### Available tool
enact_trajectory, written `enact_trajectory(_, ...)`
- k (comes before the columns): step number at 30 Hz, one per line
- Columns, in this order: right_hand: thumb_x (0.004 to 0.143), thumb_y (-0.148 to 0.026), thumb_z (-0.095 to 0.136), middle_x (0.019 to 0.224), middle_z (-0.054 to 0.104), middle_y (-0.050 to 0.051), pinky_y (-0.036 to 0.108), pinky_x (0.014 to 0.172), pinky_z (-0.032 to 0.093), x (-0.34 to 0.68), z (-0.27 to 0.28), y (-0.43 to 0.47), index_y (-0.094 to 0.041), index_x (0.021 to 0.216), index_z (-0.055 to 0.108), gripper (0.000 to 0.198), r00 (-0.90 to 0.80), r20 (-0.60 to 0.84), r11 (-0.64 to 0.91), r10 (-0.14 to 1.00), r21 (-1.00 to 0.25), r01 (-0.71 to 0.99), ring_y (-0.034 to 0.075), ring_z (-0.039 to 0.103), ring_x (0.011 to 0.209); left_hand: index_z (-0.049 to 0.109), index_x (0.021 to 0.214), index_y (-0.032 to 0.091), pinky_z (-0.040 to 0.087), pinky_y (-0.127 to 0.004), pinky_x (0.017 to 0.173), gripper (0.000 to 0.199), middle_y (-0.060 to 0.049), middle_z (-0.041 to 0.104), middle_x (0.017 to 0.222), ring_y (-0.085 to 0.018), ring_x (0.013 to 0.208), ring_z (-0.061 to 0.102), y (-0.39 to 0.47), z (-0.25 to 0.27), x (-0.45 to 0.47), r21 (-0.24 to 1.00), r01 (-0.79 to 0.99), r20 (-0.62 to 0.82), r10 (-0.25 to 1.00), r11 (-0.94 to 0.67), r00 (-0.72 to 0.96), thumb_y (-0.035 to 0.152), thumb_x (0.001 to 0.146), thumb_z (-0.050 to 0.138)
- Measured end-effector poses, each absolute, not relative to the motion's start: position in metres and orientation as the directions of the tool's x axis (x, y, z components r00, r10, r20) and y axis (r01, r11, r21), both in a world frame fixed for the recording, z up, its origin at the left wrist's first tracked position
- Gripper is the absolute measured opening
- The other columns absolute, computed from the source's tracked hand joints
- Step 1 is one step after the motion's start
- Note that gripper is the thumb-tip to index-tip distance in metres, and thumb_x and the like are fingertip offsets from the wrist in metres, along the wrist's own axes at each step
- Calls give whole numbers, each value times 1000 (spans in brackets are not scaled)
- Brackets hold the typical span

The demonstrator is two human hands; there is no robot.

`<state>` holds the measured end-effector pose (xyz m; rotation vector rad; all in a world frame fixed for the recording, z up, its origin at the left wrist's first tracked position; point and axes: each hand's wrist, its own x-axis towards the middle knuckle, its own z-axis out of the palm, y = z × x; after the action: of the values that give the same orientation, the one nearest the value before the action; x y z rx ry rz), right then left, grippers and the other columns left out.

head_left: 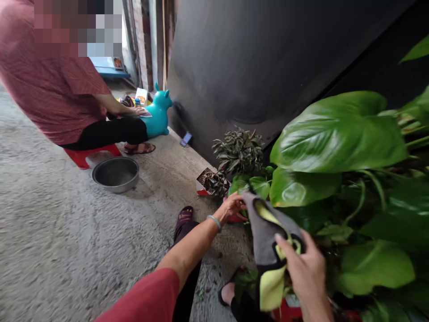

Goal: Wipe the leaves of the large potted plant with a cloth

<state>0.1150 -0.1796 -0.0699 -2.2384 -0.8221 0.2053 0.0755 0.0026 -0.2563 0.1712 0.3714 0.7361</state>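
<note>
A two-sided cloth point(263, 232), grey on one face and yellow on the other with black edging, hangs bunched in front of the plants. My right hand point(306, 264) grips its lower right part, the thumb pressed on top. With a bangle on the wrist, my left hand point(233, 206) reaches forward and pinches the cloth's far upper corner; some of its fingers are hidden. Large glossy green leaves point(338, 134) stand right beside and behind the cloth. Below my left hand, part of a red pot point(237, 218) shows.
A smaller potted plant point(239, 150) and a cut carton with soil point(206, 181) stand by the dark wall point(268, 58). At left, another person sits on a red stool point(92, 155), near a metal basin point(115, 174), one hand on a turquoise animal toy point(159, 114).
</note>
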Motion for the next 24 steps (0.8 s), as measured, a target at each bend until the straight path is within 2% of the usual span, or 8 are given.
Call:
enact_trajectory(2,63,-62,70,112,75,19,45,89,53,119,-59,-166,-14,119,68,74,815,291,-488,501,-683,544,36,69,102,66,94,18,56,-28,73,43,-2,75,88,-15,71,69,3,-256,74,312,-578,-213,648,754,731,10,58,88)
enact_trajectory(4,64,-60,66,117,72,23,47,93,51,121,-62,-148,-12,121,67,74,787,372,-462,491,-655,598,37,68,107,65,98,19,57,-29,73,49,-1,75,89,-15,72,70,3,-257,73,337,-552,-190,629,763,753,10,56,89)
enact_trajectory(8,62,-61,64,116,73,25,51,96,50,108,-99,-163,-11,119,68,76,730,115,-511,673,-642,572,39,67,108,61,90,17,56,-27,68,41,0,70,77,-13,64,66,6,-258,72,352,-573,-234,663,740,711,11,59,88)
enact_trajectory(13,60,-64,72,105,77,15,43,89,55,92,-102,-228,-15,117,70,75,720,-145,-574,679,-716,398,34,72,98,57,87,17,55,-25,66,36,2,65,69,-11,60,64,13,-253,63,389,-549,-293,664,740,688,10,66,85)
enact_trajectory(17,63,-62,69,108,76,17,43,89,53,110,-67,-195,-14,123,68,77,828,239,-507,507,-694,511,35,71,100,55,83,17,55,-27,70,34,1,65,71,-12,62,65,10,-255,57,468,-510,-276,667,722,692,9,69,84)
enact_trajectory(19,65,-57,65,110,75,20,45,90,52,118,-63,-171,-13,120,68,71,796,319,-484,514,-658,576,36,70,102,56,81,17,55,-30,71,30,-1,65,70,-14,63,65,9,-261,59,554,-403,-303,627,729,718,7,69,82)
enact_trajectory(21,63,-55,62,106,75,22,47,89,52,121,-70,-164,-13,113,70,66,765,200,-520,612,-627,580,38,70,100,59,78,16,53,-30,71,25,-2,65,68,-15,63,64,12,-270,63,640,-279,-414,627,716,660,3,68,78)
enact_trajectory(24,64,-58,61,106,76,19,48,93,52,121,-94,-188,-15,116,69,68,697,-56,-573,715,-619,537,37,70,101,63,84,18,50,-25,74,28,-1,66,76,-15,75,65,26,-284,74,695,-299,-598,756,654,265,-1,67,74)
